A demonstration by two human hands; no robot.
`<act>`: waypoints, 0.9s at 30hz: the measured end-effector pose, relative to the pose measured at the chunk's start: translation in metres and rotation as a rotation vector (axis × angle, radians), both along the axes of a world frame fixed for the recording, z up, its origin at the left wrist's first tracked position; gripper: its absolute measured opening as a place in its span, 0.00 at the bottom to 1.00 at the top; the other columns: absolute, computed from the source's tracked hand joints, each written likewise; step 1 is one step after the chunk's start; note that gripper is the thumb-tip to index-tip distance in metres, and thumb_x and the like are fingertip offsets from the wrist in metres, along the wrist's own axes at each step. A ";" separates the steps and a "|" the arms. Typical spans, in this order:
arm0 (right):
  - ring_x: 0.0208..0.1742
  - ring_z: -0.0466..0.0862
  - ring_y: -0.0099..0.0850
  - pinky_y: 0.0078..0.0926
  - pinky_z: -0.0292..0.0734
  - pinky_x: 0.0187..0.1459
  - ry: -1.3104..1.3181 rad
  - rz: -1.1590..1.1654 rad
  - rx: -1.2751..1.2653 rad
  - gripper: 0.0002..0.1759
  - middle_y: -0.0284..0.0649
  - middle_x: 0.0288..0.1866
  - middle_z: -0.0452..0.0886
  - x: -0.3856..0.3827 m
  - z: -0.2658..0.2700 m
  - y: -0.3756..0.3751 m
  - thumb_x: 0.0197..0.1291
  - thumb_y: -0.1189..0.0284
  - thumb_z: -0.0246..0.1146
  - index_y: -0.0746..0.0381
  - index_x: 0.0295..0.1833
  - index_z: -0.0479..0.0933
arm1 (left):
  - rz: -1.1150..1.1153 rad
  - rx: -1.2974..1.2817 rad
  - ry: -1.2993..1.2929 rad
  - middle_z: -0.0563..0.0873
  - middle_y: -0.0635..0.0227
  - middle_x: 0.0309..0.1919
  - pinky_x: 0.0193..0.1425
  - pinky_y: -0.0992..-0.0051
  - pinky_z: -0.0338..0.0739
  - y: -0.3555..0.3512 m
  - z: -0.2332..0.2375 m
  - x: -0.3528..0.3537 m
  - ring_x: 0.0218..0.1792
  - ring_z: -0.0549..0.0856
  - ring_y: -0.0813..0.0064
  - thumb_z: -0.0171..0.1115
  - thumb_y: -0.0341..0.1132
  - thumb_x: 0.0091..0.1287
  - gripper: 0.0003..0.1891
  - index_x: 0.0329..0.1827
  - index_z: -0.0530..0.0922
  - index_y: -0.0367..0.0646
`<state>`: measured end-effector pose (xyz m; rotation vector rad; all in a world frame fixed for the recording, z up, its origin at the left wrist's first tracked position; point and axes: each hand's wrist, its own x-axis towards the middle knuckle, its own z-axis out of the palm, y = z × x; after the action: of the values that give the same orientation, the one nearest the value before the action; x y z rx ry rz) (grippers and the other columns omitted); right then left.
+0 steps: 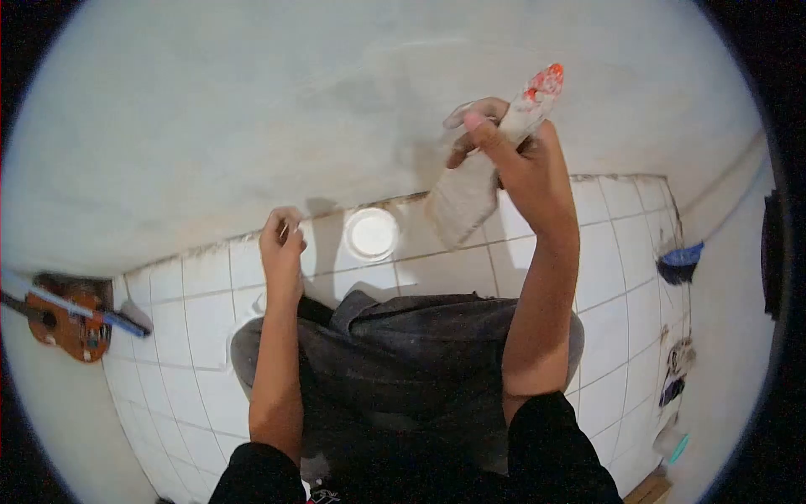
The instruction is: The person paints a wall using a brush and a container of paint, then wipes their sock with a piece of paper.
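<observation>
My right hand point(512, 160) is wrapped round a wide flat paintbrush point(466, 202), close to the wall. Its pale bristles point down to the left, and the handle end, smeared white over red, sticks up past my fingers. Lower and to the left, my left hand point(282, 233) is raised near the foot of the wall with loosely curled fingers. A gap shows between its thumb and fingers, and I see nothing in it. Between the hands, a round white tub or lid point(371, 234) sits on the floor tiles against the wall.
A pale, patchy wall point(252, 109) rises in front of my knees. White floor tiles point(604, 252) surround me. At far left a small guitar point(71, 323) leans by the side wall. On the right are a blue-and-dark brush head point(680, 262) and a clear cup with a turquoise rim point(672, 443).
</observation>
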<state>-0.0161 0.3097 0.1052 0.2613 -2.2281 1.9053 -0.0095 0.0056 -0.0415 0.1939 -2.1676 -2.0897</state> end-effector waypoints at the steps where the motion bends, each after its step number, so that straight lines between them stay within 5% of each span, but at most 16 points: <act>1: 0.28 0.83 0.26 0.26 0.76 0.34 0.026 0.037 0.080 0.13 0.41 0.28 0.86 -0.005 -0.008 -0.010 0.69 0.64 0.63 0.65 0.43 0.82 | 0.027 0.001 -0.008 0.72 0.78 0.35 0.33 0.83 0.63 -0.001 0.000 0.000 0.29 0.66 0.87 0.57 0.29 0.70 0.04 0.44 0.75 0.41; 6: 0.28 0.83 0.25 0.26 0.77 0.31 0.059 0.140 0.174 0.15 0.36 0.26 0.84 -0.007 -0.034 -0.057 0.61 0.64 0.69 0.67 0.40 0.84 | 0.040 0.060 -0.022 0.72 0.79 0.36 0.33 0.83 0.63 0.003 0.008 -0.002 0.29 0.65 0.88 0.54 0.26 0.67 0.04 0.42 0.75 0.44; 7: 0.26 0.81 0.24 0.26 0.76 0.30 0.040 0.160 0.263 0.15 0.38 0.24 0.84 -0.007 -0.036 -0.062 0.61 0.63 0.69 0.68 0.38 0.84 | 0.031 0.108 0.028 0.71 0.80 0.29 0.32 0.82 0.61 0.002 0.004 -0.004 0.28 0.65 0.87 0.54 0.24 0.68 0.05 0.41 0.77 0.44; 12: 0.22 0.75 0.24 0.27 0.73 0.27 0.062 0.155 0.588 0.19 0.41 0.20 0.80 -0.013 -0.060 -0.071 0.58 0.62 0.71 0.70 0.33 0.82 | 0.018 0.085 -0.001 0.72 0.79 0.35 0.33 0.84 0.63 0.001 0.003 -0.004 0.30 0.66 0.88 0.54 0.24 0.65 0.06 0.42 0.76 0.44; 19: 0.20 0.72 0.25 0.29 0.71 0.26 0.056 0.201 0.529 0.19 0.41 0.19 0.79 -0.015 -0.069 -0.078 0.58 0.62 0.71 0.70 0.31 0.82 | 0.008 0.088 0.013 0.71 0.79 0.34 0.31 0.84 0.62 0.001 0.002 -0.004 0.30 0.66 0.88 0.56 0.24 0.64 0.06 0.41 0.76 0.44; 27: 0.22 0.75 0.42 0.35 0.73 0.32 0.167 0.133 0.628 0.20 0.50 0.21 0.78 -0.017 -0.090 -0.084 0.59 0.60 0.69 0.70 0.30 0.80 | 0.007 0.104 0.026 0.72 0.79 0.33 0.30 0.84 0.61 0.001 -0.001 -0.005 0.28 0.65 0.89 0.58 0.27 0.67 0.03 0.41 0.77 0.45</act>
<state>-0.0334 0.2259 0.0153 0.6443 -2.6733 1.1206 -0.0143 0.0063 -0.0425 0.1827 -2.0428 -2.1900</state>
